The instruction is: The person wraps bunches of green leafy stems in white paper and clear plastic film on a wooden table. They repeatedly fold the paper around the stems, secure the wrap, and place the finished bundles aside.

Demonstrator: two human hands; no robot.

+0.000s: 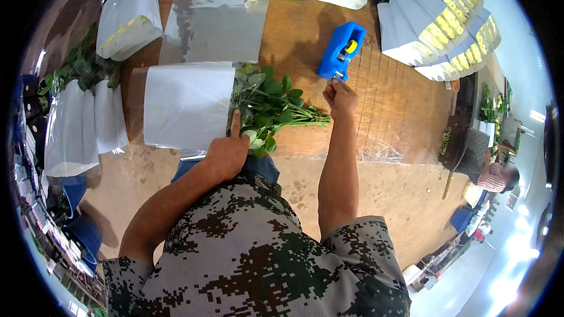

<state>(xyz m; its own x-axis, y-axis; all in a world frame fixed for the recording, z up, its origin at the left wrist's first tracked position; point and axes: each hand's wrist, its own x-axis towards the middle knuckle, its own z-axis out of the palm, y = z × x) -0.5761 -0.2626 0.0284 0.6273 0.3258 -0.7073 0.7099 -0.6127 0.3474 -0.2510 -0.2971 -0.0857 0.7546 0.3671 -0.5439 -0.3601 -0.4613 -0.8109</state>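
Note:
A bunch of leafy green stems [273, 103] lies sideways on the table, its head end inside a white corrugated wrap [188, 104] with a clear outer film. The flower heads are hidden by the wrap. My left hand [228, 154] rests at the wrap's right edge, index finger stretched out onto the leaves and the other fingers curled. Farther right stands a blue tape dispenser [338, 50] with a yellow core. At its near end my right hand [342, 101] pinches the tape; the strip itself is too small to make out clearly.
A clear flat sheet [211, 26] lies beyond the bunch. Wrapped bouquets with yellow flowers [440, 29] are stacked at the far right and far middle. More white-wrapped bunches [70, 126] sit at the left. A person in a striped top [492, 177] is at the right.

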